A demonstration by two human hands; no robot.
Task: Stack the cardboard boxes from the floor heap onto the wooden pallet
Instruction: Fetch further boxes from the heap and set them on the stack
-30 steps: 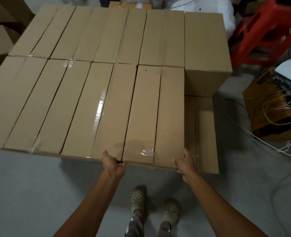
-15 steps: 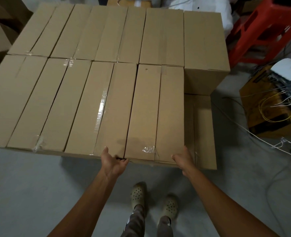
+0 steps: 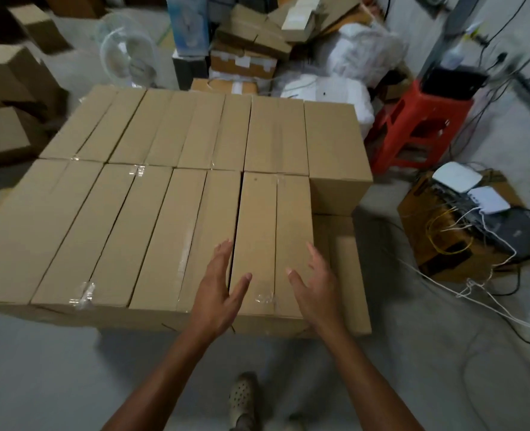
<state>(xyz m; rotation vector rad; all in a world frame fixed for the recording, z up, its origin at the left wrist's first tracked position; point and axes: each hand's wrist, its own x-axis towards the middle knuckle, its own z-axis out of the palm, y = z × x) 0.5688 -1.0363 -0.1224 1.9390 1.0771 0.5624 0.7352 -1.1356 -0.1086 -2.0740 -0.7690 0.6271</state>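
Cardboard boxes: plain brown, long, narrow, flaps shut, some seams with clear tape. Laid flat side by side, two rows, tops level, touching. Nearest right box flush in front row. Far right box level with the stack; lower box in front of it (one layer down). Pallet hidden.

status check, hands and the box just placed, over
Left hand open, right hand open, both empty. Front-right box seated in its row. Nothing blocking.

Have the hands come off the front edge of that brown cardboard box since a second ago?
Yes. Left hand and right hand now hover open above the brown cardboard box, past its front edge.
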